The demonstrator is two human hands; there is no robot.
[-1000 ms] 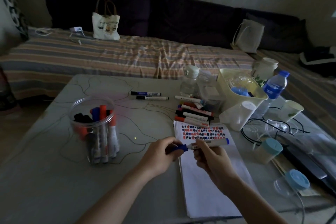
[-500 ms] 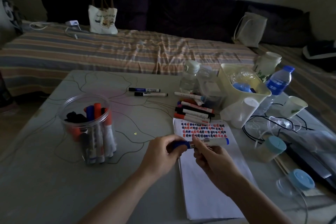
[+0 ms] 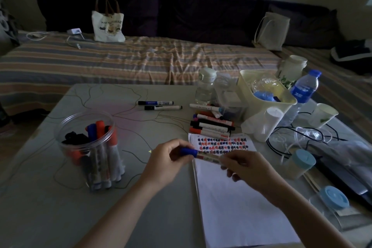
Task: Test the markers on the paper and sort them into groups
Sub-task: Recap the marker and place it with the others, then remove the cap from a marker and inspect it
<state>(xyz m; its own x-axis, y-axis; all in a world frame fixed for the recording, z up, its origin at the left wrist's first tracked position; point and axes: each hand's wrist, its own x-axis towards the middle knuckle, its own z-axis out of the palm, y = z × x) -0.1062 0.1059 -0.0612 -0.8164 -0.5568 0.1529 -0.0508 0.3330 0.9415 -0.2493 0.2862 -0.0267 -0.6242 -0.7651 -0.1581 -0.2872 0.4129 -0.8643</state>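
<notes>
I hold one blue marker (image 3: 207, 154) level over the top of the white paper (image 3: 237, 197). My left hand (image 3: 169, 159) pinches its blue cap (image 3: 188, 151), and my right hand (image 3: 249, 167) grips the white barrel. The cap looks seated on the barrel. The paper's top edge carries rows of red, blue and black test marks (image 3: 221, 144). A clear jar (image 3: 90, 147) with several markers stands at the left. A pile of markers (image 3: 211, 126) lies just beyond the paper, and two black-capped markers (image 3: 159, 105) lie apart farther back.
A cream bin (image 3: 267, 106), water bottles (image 3: 304, 90), paper cups (image 3: 324, 115), blue-lidded jars (image 3: 302, 164) and tangled cables (image 3: 298, 137) crowd the table's right side. A striped bed (image 3: 130, 60) with a tote bag (image 3: 107, 24) lies beyond the table.
The marker has shifted slightly left and tilted, and my right hand now covers its far end. Both hands keep hold of it.
</notes>
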